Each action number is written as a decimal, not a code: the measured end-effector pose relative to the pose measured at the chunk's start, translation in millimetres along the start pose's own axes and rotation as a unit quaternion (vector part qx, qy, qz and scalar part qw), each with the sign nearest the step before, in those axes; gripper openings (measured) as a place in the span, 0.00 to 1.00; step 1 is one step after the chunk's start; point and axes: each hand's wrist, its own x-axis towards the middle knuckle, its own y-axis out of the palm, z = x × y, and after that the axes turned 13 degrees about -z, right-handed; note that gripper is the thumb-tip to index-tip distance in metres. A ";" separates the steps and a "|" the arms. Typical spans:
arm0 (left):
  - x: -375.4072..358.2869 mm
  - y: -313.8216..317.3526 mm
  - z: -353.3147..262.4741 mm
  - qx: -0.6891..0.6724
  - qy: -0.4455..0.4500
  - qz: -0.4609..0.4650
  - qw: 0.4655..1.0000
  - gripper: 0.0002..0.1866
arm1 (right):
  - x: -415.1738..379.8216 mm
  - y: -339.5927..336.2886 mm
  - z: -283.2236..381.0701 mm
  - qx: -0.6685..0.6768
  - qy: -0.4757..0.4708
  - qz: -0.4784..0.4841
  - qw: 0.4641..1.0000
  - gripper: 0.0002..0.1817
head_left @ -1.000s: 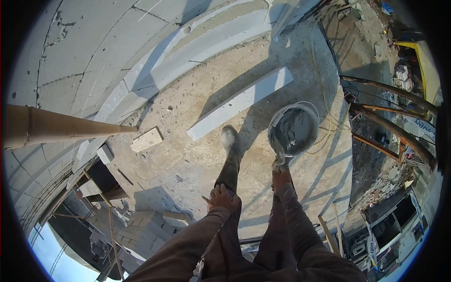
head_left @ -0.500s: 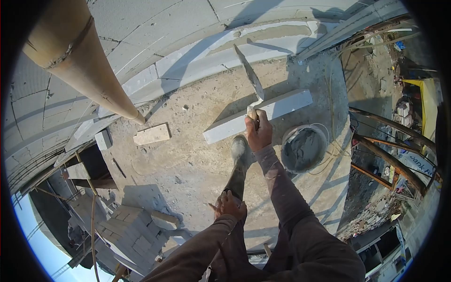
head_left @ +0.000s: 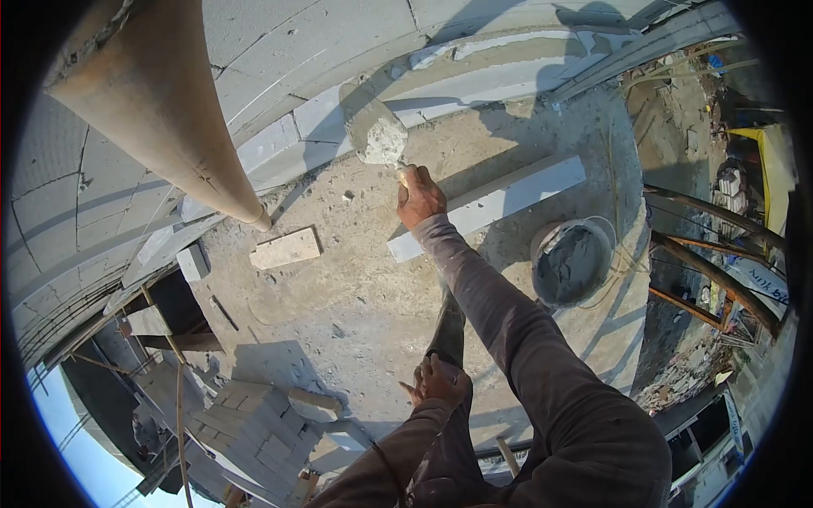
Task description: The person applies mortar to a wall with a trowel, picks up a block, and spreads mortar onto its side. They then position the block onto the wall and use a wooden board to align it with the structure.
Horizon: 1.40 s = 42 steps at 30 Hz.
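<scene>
My right hand (head_left: pixel 421 196) is wrapped round the handle of a trowel (head_left: pixel 373 131). The trowel's broad face is turned to view, with pale mortar near its handle end, and overlaps the low course of white blocks (head_left: pixel 474 91) along the wall. Grey mortar (head_left: pixel 508 61) lies in a strip on top of that course. My left hand (head_left: pixel 439 383) rests on my bent leg, fingers apart and holding nothing. A long white block (head_left: pixel 517 196) lies on the floor beyond my boot. Right of my forearm stands a bucket (head_left: pixel 574 262) of grey mortar.
A thick tapering pole (head_left: pixel 169 127) rises at the left front. Near its foot lie a flat offcut (head_left: pixel 286 247) and a small block (head_left: pixel 192 262). Stacked blocks (head_left: pixel 246 423) stand lower left. At right the floor ends at an edge, with wooden poles (head_left: pixel 711 271) beyond.
My right hand has moved left and forward with the trowel, whose blade has turned from edge-on to broadside. My left hand stays on my leg. The view has shifted slightly.
</scene>
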 end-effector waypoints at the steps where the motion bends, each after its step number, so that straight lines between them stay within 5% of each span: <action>1: -0.5 -0.8 -0.1 0.008 0.002 -0.009 1.000 0.50 | -7.9 -3.1 2.7 0.023 -0.013 0.005 1.000 0.16; 6: -0.4 -9.4 -4.9 0.014 0.005 -0.003 1.000 0.49 | -18.6 -58.6 6.8 0.017 -0.060 0.051 0.997 0.15; 11: -0.7 -2.5 -4.1 0.027 0.008 0.001 1.000 0.49 | 37.7 -102.1 -27.8 -0.060 -0.029 -0.084 0.994 0.18; 20: -1.2 2.4 0.9 0.051 0.009 0.006 0.999 0.50 | 88.7 -45.4 -85.5 0.021 0.045 -0.231 0.972 0.19; 25: -0.8 9.4 4.4 0.057 0.027 -0.011 0.998 0.49 | 50.8 -7.4 -111.9 0.008 0.052 -0.158 0.986 0.18; 31: 5.3 0.4 1.0 0.053 0.025 0.004 0.998 0.49 | -78.0 -68.7 -98.2 0.074 0.099 -0.069 0.990 0.17; 35: 0.7 -10.2 -7.5 0.057 0.023 0.022 0.998 0.50 | -28.8 -108.4 -53.0 0.095 0.061 -0.182 0.977 0.16; 42: 6.1 -6.5 -3.9 0.052 0.023 0.017 0.998 0.51 | 7.3 -42.7 -17.8 0.065 0.091 -0.114 0.987 0.19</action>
